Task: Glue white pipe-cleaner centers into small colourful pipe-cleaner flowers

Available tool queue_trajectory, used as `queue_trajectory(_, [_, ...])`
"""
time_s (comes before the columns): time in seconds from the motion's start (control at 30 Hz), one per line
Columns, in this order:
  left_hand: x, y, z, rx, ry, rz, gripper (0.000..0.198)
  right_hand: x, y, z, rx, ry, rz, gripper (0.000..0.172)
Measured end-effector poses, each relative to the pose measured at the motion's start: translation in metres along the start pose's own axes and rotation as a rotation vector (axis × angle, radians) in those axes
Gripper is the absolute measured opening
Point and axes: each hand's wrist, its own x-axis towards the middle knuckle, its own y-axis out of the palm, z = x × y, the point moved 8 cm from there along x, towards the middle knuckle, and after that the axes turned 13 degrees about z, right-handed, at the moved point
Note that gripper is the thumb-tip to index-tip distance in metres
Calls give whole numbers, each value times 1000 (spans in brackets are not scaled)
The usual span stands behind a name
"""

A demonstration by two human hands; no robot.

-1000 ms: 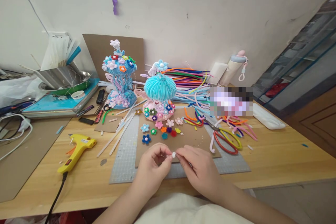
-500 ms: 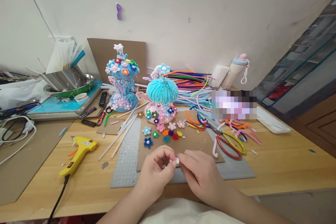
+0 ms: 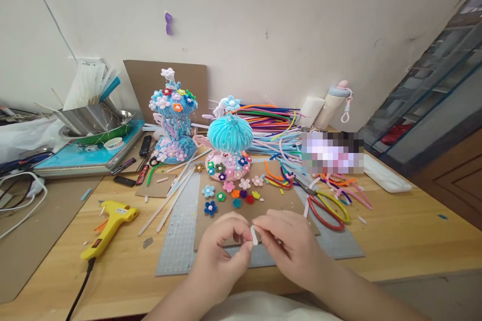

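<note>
Between my two hands is a short white pipe cleaner [image 3: 255, 236], bent over at its upper end. My left hand [image 3: 226, 248] pinches it from the left with thumb and forefinger. From the other side, my right hand [image 3: 288, 248] has its fingertips closed on it. Beyond them, several small pipe-cleaner flowers [image 3: 210, 207] in many colours lie on a brown cardboard sheet [image 3: 276, 205]. A turquoise mushroom-shaped piece [image 3: 230, 133] with a flowered pink base stands behind the flowers. To its left rises a taller blue piece [image 3: 173, 105] covered in flowers.
A grey cutting mat [image 3: 175, 251] lies under the cardboard. Scissors [image 3: 327, 209] with red and yellow handles rest at right. A yellow glue gun [image 3: 109, 225] with a black cord lies at left. Bundles of pipe cleaners [image 3: 263, 123] and a bottle [image 3: 331, 105] are at the back.
The white pipe cleaner now shows more of its length, hanging down as a bent strip between my fingertips. My hands stay close together, and the view has shifted slightly.
</note>
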Motion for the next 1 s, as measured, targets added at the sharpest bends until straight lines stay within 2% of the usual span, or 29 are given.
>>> queue_trajectory(0.1, [-2, -4, 1, -54, -11, -82, 10, 0, 8, 8, -84, -43, 32, 22])
queue_trajectory(0.23, [-2, -10, 1, 77, -17, -148, 14, -6, 17, 19, -174, -124, 123, 20])
queue_trajectory(0.33, [-2, -9, -4, 257, 30, -116, 15, -10, 14, 24, -190, -199, 148, 16])
queue_trajectory(0.43, [-2, -2, -10, 372, 98, -43, 17, -10, 3, 21, -170, -204, 67, 15])
queue_trajectory(0.57, [-2, 4, -5, 171, 50, 25, 15, -4, -1, -1, 151, -31, 10, 15])
queue_trajectory(0.67, [-4, 0, 2, -37, -8, -43, 11, -2, 10, -8, 278, 42, 69, 22])
queue_trajectory(0.77, [-5, -4, 7, -129, -37, -126, 9, -3, 17, 2, 109, -1, 109, 23])
queue_trajectory(0.83, [-5, -8, 9, -99, -48, -177, 10, -5, 21, 9, -16, -40, 128, 21])
queue_trajectory(0.9, [-5, -11, 7, 8, -44, -208, 12, -7, 22, 15, -97, -74, 142, 19])
queue_trajectory(1.0, [-5, -9, -3, 259, 35, -188, 15, -10, 17, 24, -174, -155, 130, 17])
